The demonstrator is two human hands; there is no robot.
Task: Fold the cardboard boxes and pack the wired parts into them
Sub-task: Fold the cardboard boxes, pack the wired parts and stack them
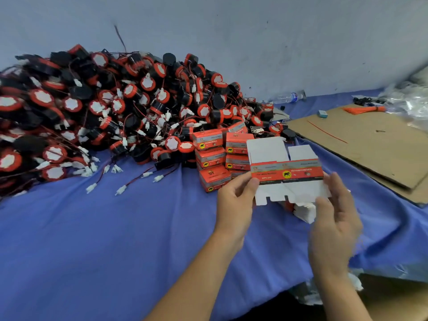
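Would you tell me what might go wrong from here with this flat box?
The flat box, held at its ends by the left hand and right hand, might crease off its fold lines. The stacked boxes behind it could topple if bumped. The pile of wired parts looks tangled; pulling one may drag others.

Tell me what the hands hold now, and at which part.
Both hold one unfolded cardboard box: the left hand pinches its left end, the right hand grips its right end.
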